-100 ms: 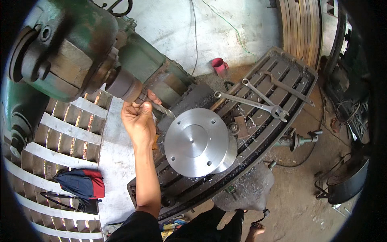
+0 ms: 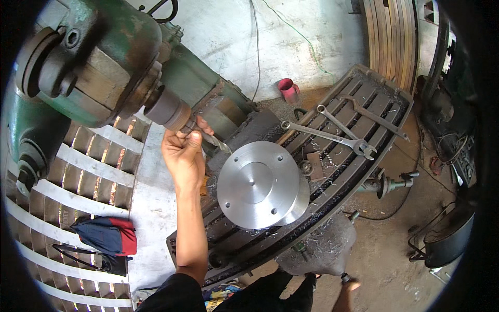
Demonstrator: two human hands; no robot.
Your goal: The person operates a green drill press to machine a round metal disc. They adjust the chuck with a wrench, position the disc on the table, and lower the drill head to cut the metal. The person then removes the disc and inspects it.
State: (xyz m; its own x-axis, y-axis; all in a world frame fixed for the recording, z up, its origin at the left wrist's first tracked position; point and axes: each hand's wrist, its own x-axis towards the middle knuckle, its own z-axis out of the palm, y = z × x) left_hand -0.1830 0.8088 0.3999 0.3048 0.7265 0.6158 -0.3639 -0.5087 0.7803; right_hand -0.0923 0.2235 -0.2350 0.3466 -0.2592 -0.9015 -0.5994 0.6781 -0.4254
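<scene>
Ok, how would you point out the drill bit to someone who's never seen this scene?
Find the big green machine at upper left, then the dark brown chuck at its lower right. Just below, held by the left hand, is the drill bit, slender and pointed, unlike the thick, blunt chuck.

Slender, grey and spiral-fluted, the drill bit (image 2: pixel 218 144) slants down from the brown cylindrical chuck (image 2: pixel 168 108), its tip near a rim hole of the round, silvery flange (image 2: pixel 247 205) over the slotted surface (image 2: pixel 240 247); a dark handle (image 2: pixel 345 277) juts below.
</scene>
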